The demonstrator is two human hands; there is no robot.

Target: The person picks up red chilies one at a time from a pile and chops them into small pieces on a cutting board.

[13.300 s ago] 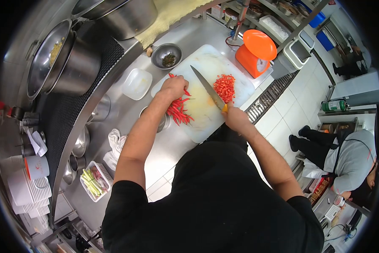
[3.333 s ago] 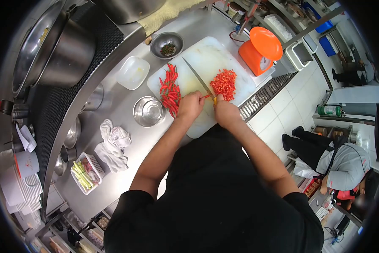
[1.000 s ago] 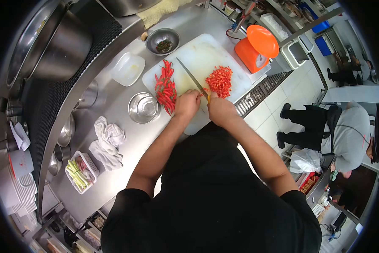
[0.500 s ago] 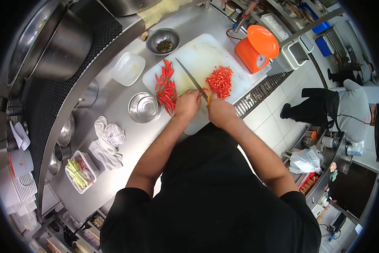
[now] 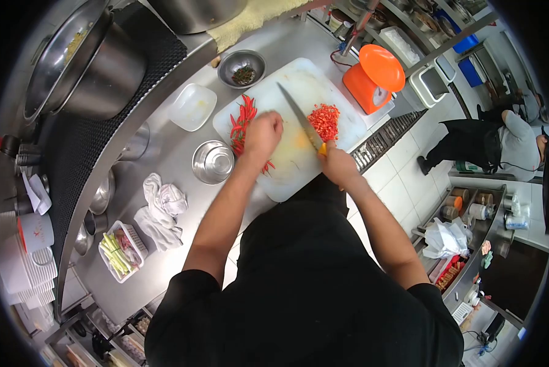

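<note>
On the white cutting board, my right hand grips a knife by its yellow handle. The blade points away from me and lies close to a heap of chopped red chili. My left hand is over the board's left side with its fingers curled; what they hold, if anything, is hidden. Whole red chilies lie beside and partly under that hand. A few loose chilies rest near its wrist.
Left of the board stand a steel bowl, a white plastic dish and a dark-filled bowl. A cloth and a white basket are nearer. An orange scale stands right. Another person is at far right.
My left hand has moved left, away from the knife, to the whole chilies. My right hand has shifted right and toward me with the knife, the blade now beside the chopped heap.
</note>
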